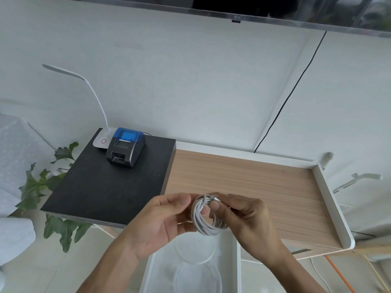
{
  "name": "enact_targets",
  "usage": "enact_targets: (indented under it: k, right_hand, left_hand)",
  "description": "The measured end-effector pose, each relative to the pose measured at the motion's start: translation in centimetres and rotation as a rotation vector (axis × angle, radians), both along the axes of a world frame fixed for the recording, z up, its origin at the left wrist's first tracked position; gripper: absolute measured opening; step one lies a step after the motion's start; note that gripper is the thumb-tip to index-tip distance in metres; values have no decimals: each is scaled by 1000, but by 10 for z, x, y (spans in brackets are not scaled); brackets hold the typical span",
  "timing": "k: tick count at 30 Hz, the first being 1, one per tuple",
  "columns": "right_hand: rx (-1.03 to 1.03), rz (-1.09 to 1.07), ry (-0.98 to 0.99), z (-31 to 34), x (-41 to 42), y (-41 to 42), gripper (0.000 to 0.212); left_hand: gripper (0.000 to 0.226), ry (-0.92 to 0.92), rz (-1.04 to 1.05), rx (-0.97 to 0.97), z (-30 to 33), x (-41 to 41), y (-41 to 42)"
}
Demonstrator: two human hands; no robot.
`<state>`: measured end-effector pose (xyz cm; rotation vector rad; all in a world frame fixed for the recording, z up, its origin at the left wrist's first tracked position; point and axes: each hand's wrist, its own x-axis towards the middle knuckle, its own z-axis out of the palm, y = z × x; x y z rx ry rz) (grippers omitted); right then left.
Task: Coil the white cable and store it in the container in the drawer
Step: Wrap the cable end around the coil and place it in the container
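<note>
The white cable [204, 218] is wound into a round coil, held between both hands above the front edge of the wooden desk. My left hand [163, 220] grips the coil's left side with the fingers. My right hand [243, 216] pinches its top and right side, with the cable's end near the thumb. Directly below, the white drawer [236, 269] stands pulled open. Inside it lie a clear round container [197, 279] and its clear lid [196, 250], the lid off and resting further back.
A black board [105, 187] covers the desk's left part, carrying a small printer with a blue cover [125, 145] and a white desk lamp [103, 140]. The wooden desk top [254, 178] has a raised white rim at right. A plant [53, 187] stands at left.
</note>
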<state>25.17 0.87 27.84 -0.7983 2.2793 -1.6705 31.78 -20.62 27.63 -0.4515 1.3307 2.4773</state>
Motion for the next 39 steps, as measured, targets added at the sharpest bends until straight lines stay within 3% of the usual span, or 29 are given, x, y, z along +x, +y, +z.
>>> enact_targets:
  k: [2, 4, 6, 8, 10, 14, 17, 20, 23, 30, 39]
  right_hand:
    - [-5, 49, -47, 1, 1, 1, 22]
    - [-31, 92, -96, 3, 3, 0, 23]
    - [-28, 109, -94, 4, 3, -1, 24]
    - [5, 99, -46, 4, 2, 0, 24]
    - [49, 91, 32, 5, 2, 1, 24]
    - [128, 65, 107, 1, 3, -1, 22]
    - [111, 40, 8, -3, 6, -4, 23]
    - [77, 36, -107, -5, 8, -8, 24]
    - [11, 13, -166, -5, 10, -12, 24]
    - [-224, -138, -511, -7, 3, -18, 19]
    - [-141, -254, -577, -55, 17, -12, 16]
  left_hand:
    - [31, -70, -27, 111, -4, 0, 1]
    - [51, -91, -84, 182, -7, 0, 2]
    - [66, -91, -118, 184, -7, -1, 1]
    - [62, -63, -125, 134, -8, -2, -3]
    - [45, -41, -117, 16, -3, -4, -6]
    - [19, 35, -135, -462, 14, -4, -7]
    - [14, 79, -89, -721, 20, -3, -3]
    - [12, 92, 16, -835, 16, -2, 2]
    - [12, 87, 49, -770, 9, -1, 1]
    - [21, 91, 17, -494, -2, 1, -7]
    - [38, 48, -76, -631, -52, 4, -5]
